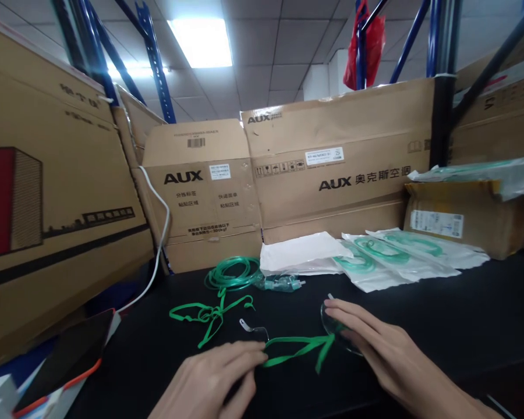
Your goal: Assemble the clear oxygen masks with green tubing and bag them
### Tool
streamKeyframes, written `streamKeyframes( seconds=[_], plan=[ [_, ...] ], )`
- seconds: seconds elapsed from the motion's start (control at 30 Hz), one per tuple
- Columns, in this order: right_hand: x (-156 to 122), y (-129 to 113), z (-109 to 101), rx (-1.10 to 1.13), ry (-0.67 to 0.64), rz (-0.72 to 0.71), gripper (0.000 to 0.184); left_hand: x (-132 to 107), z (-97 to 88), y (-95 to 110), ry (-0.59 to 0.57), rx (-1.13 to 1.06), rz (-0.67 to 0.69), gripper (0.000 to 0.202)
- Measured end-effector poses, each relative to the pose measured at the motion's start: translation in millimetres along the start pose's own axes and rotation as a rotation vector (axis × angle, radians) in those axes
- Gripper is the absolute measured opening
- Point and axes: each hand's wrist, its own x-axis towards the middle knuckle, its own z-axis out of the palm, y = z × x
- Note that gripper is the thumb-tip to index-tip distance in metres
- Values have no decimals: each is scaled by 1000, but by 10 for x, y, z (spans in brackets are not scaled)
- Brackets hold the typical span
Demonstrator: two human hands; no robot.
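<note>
My left hand (pixel 216 375) rests low on the black table (pixel 463 326), its fingers pinched on one end of a green elastic strap (pixel 297 348). My right hand (pixel 375 343) lies over a clear plastic mask (pixel 332 326) at the strap's other end, fingers stretched along it. A second loose green strap (pixel 207 314) lies just beyond my left hand. Farther back sits a coil of green tubing (pixel 233 273) joined to a clear connector (pixel 282 283).
Sealed white pouches with green tubing (pixel 397 253) and an empty white pouch (pixel 301 253) lie at the back right. AUX cardboard boxes (pixel 332 169) wall the table's back and left. A phone in an orange case (pixel 65 358) lies front left. A brown padded parcel (pixel 458 218) sits at right.
</note>
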Motion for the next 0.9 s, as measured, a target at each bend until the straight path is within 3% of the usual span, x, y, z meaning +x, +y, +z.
streamKeyframes(
  seconds=[0.1,0.2,0.3,0.4,0.5,0.6,0.8,0.9],
  plan=[
    [9,-8,-4,16,-7,55,57,213,-134,-197,-9,61,-229,32],
    [12,-12,-1,30,45,67,59,612,-286,-547,-78,173,-512,33],
    [-4,-13,18,49,49,65,61,1025,-335,-964,-145,223,-600,34],
    [-20,-35,25,40,15,98,58,1256,-200,-1299,-330,192,-598,29],
    [-20,-61,12,34,-9,105,55,1262,36,-1465,-550,130,-575,29],
    [-8,-75,-9,55,-41,118,55,1154,198,-1506,-639,148,-586,32],
    [8,-84,-17,81,-75,146,55,1019,138,-1540,-726,239,-663,27],
    [-1,-84,-17,82,-90,142,54,1002,126,-1548,-706,230,-664,29]
  ],
)
